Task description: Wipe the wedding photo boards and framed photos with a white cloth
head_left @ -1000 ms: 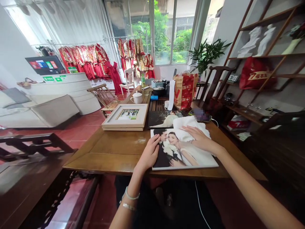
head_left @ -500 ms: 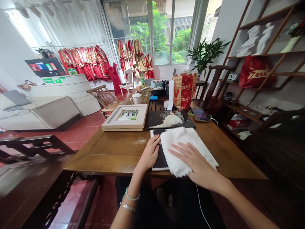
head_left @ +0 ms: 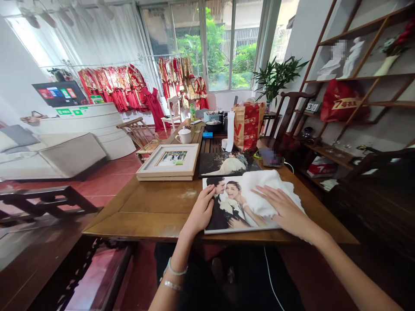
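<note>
Right hand (head_left: pixel 283 209): open and flat, fingers spread on the cloth (head_left: pixel 262 181), to all appearance pressing rather than pinching; fingertips point to about 10 o'clock, 12 being straight away from the wearer.
Cloth: white, crumpled, directly beneath the right fingers and reaching past them from 9 round to 1 o'clock; it lies over the 1-to-3 o'clock part of the photo (head_left: pixel 215 220) and hides the border there.
Photo: flat on the table (head_left: pixel 145 207), close to the front edge; its long axis, as seen, runs from 9 to 3 o'clock.
Couple (head_left: pixel 240 214): printed on the photo and largely uncovered, toward 8 and 9 o'clock from the right hand, between the two hands.
Left hand (head_left: pixel 201 209): fingers laid over the photo's 9 o'clock edge; whether they pinch it cannot be told.
Nearer hand: right for the cloth, left for the dark-suited side of the photo.
Neighbours: dark photo (head_left: pixel 212 167) at 12 o'clock from the photo, frame (head_left: pixel 155 166) at 10.
Change: half a second earlier the cloth covers the photo's middle down to the near edge; now it sits toward 2 o'clock, much as one second earlier, while the left hand keeps its place.
</note>
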The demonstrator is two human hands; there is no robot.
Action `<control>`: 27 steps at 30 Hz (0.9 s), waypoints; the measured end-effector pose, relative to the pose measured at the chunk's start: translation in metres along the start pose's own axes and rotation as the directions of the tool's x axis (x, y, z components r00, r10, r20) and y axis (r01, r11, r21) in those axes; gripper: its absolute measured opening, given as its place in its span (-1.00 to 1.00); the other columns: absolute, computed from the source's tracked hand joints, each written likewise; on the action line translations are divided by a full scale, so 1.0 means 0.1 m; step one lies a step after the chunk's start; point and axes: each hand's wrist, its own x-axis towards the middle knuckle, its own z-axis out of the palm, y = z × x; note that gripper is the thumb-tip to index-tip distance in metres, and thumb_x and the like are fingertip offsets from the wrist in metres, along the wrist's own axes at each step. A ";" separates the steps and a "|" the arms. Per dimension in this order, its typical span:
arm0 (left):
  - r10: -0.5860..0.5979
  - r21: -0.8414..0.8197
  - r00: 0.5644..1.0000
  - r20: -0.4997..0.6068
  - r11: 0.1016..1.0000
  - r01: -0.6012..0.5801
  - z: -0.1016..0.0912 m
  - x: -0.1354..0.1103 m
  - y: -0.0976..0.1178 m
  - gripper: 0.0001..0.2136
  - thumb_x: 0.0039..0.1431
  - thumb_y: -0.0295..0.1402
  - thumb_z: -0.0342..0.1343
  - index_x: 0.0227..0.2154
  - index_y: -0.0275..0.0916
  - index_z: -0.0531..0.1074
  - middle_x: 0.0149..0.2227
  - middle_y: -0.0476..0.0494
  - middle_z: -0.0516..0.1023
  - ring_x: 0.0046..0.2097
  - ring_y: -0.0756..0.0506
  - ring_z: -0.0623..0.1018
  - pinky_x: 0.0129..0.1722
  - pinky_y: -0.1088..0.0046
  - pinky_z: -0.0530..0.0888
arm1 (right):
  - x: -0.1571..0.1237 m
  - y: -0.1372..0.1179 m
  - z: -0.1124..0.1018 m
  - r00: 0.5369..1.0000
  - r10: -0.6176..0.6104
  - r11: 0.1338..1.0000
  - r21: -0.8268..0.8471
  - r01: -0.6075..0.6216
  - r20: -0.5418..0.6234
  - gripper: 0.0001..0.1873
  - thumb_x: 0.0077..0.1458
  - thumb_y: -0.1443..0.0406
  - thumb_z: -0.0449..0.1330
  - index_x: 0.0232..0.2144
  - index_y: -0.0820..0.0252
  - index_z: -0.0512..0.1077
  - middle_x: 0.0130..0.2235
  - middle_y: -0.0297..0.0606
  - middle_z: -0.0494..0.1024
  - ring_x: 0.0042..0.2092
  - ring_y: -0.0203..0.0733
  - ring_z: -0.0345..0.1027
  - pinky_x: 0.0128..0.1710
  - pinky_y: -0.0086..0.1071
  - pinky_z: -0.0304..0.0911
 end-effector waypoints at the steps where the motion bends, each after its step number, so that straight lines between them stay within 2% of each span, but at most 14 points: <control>1: -0.006 0.001 1.000 0.002 1.000 0.006 0.00 0.00 0.00 -0.59 0.29 -0.47 -0.15 0.16 -0.21 0.31 0.29 -0.23 0.23 0.33 -0.15 0.19 0.34 0.10 0.09 | 0.12 0.00 0.00 1.000 0.031 1.000 0.006 -0.031 0.006 -0.15 -0.15 0.48 -0.02 0.27 0.07 0.15 0.34 -0.25 0.12 0.35 0.01 -0.12 0.29 0.09 -0.16; 5: -0.006 0.003 1.000 0.010 1.000 0.005 0.00 0.01 -0.01 -0.58 0.29 -0.47 -0.16 0.17 -0.21 0.30 0.29 -0.24 0.22 0.33 -0.15 0.19 0.34 0.09 0.08 | 0.62 -0.05 -0.01 0.997 0.072 0.994 0.082 -0.075 0.041 -0.27 -0.05 0.41 0.04 0.24 0.16 0.21 0.32 -0.15 0.17 0.33 0.13 -0.08 0.27 0.10 -0.16; 8: 0.009 0.006 1.000 0.016 1.000 -0.009 0.00 0.01 -0.02 -0.58 0.29 -0.47 -0.16 0.18 -0.22 0.29 0.29 -0.25 0.22 0.33 -0.15 0.18 0.34 0.07 0.07 | 0.97 -0.11 -0.05 0.998 0.020 0.989 0.142 -0.029 0.061 -0.32 -0.06 0.44 0.02 0.18 0.21 0.30 0.24 -0.14 0.32 0.28 0.09 0.08 0.24 -0.03 -0.03; 10: 0.020 0.005 1.000 0.012 1.000 -0.021 0.00 0.01 -0.02 -0.58 0.29 -0.47 -0.16 0.18 -0.20 0.29 0.29 -0.25 0.22 0.33 -0.15 0.18 0.34 0.07 0.07 | 1.17 -0.17 -0.07 0.997 -0.021 0.982 0.188 0.006 0.074 -0.44 0.00 0.42 0.02 0.09 0.19 0.40 0.14 -0.16 0.45 0.19 0.06 0.22 0.18 -0.12 0.11; 14: 0.033 0.000 0.999 -0.004 0.999 -0.033 0.01 0.01 -0.03 -0.59 0.29 -0.46 -0.15 0.17 -0.21 0.30 0.29 -0.26 0.22 0.33 -0.16 0.19 0.33 0.06 0.10 | 1.44 -0.41 -0.08 0.989 -0.123 0.958 0.272 0.096 0.087 -0.63 0.13 0.33 0.01 -0.09 0.15 0.52 -0.08 -0.24 0.61 0.02 0.00 0.39 0.04 -0.21 0.25; 17: 0.018 0.015 1.000 -0.014 1.000 -0.018 0.01 0.01 -0.02 -0.60 0.28 -0.45 -0.14 0.14 -0.27 0.33 0.26 -0.32 0.25 0.31 -0.21 0.22 0.31 0.01 0.12 | 1.50 -0.62 -0.05 0.982 -0.170 0.944 0.299 0.140 0.077 -0.68 0.14 0.29 0.04 -0.16 0.22 0.54 -0.11 -0.18 0.61 0.00 -0.02 0.40 0.02 -0.26 0.26; 20: -0.005 0.031 1.000 -0.008 1.000 0.005 0.00 0.01 0.01 -0.60 0.27 -0.44 -0.14 0.13 -0.32 0.35 0.23 -0.36 0.28 0.29 -0.23 0.25 0.30 0.00 0.14 | 1.44 -0.70 -0.01 0.982 -0.179 0.942 0.297 0.155 0.054 -0.67 0.10 0.33 0.06 -0.14 0.25 0.53 -0.04 -0.11 0.57 0.06 -0.02 0.35 0.06 -0.27 0.23; 23: -0.007 0.036 1.000 0.014 0.999 0.007 -0.01 0.01 0.03 -0.60 0.27 -0.46 -0.14 0.14 -0.35 0.33 0.25 -0.36 0.26 0.30 -0.21 0.23 0.32 0.05 0.13 | 1.31 -0.59 0.01 0.988 -0.152 0.952 0.273 0.135 0.040 -0.52 -0.02 0.40 0.09 0.00 0.25 0.46 0.07 -0.10 0.50 0.13 0.00 0.29 0.12 -0.22 0.17; 27: 0.023 0.008 1.000 0.009 1.000 -0.023 0.00 0.01 0.00 -0.59 0.28 -0.48 -0.14 0.16 -0.24 0.32 0.28 -0.27 0.24 0.32 -0.17 0.20 0.33 0.06 0.11 | 1.02 -0.28 -0.02 0.998 -0.050 0.979 0.198 0.045 0.024 -0.33 -0.09 0.44 0.04 0.15 0.25 0.33 0.19 -0.09 0.39 0.23 0.02 0.17 0.21 -0.10 0.06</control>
